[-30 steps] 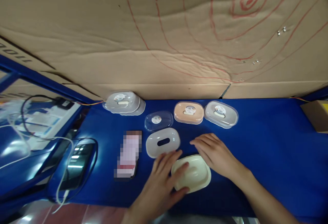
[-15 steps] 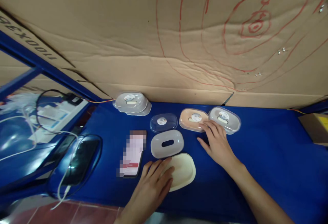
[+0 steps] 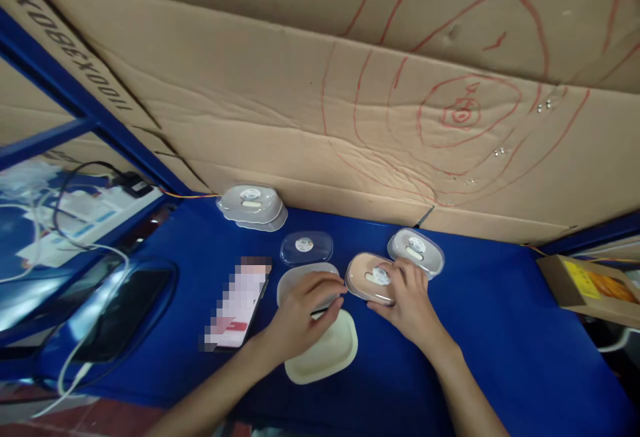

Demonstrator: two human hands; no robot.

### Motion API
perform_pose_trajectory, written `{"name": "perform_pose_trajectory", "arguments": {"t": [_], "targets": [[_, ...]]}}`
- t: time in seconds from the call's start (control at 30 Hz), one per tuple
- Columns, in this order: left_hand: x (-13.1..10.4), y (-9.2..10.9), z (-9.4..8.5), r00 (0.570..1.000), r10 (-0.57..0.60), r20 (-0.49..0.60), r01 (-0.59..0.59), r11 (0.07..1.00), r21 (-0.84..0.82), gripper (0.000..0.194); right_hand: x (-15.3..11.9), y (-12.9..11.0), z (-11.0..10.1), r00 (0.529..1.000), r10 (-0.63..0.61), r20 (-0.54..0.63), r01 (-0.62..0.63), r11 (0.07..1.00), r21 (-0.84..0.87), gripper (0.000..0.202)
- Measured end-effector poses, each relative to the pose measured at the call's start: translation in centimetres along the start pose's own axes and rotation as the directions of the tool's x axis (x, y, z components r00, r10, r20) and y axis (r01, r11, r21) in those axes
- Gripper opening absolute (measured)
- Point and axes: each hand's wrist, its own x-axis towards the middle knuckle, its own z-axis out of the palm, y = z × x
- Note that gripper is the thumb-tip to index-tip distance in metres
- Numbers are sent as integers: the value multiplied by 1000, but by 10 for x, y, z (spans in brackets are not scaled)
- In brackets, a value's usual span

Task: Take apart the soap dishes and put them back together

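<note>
My right hand grips the right end of a peach oval box with a clear lid and round label. Near the box's left end, my left hand hovers with thumb and fingers apart, holding nothing. Beneath it lie a grey oval piece, partly hidden, and a cream oval tray. A clear lid with a round label rests behind the grey piece. Behind my right hand sits a grey lidded box.
Stacked grey boxes stand at the back left. A phone lies left of the tray. Cables and a dark device are further left. A cardboard wall rises behind; a cardboard box is at the right.
My right hand has taken hold of the peach box and brought it nearer, away from the grey box. My left hand has left the cream tray and moved up over the grey piece. The view has shifted.
</note>
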Motion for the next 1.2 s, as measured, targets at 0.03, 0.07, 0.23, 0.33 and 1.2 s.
{"name": "perform_pose_trajectory", "arguments": {"t": [0.03, 0.07, 0.23, 0.33, 1.2], "targets": [[5, -2, -1, 999, -36, 3, 36, 998, -55, 17, -1, 1, 0, 1000, 7, 2, -7, 1000, 20, 68], [10, -4, -2, 998, -69, 9, 69, 993, -96, 16, -1, 1, 0, 1000, 15, 7, -15, 999, 47, 67], [19, -14, -1, 974, -222, 30, 223, 944, -244, 24, 0, 6, -1, 997, 78, -20, -71, 973, 220, 68], [16, -16, 5, 957, -285, 55, 287, 901, -324, 41, -1, 2, -1, 996, 84, -32, -69, 944, 322, 64], [3, -21, -2, 893, -290, 344, 442, 432, -786, 94, 82, 53, 9, 989, -107, 106, 95, 989, 116, 55]]}}
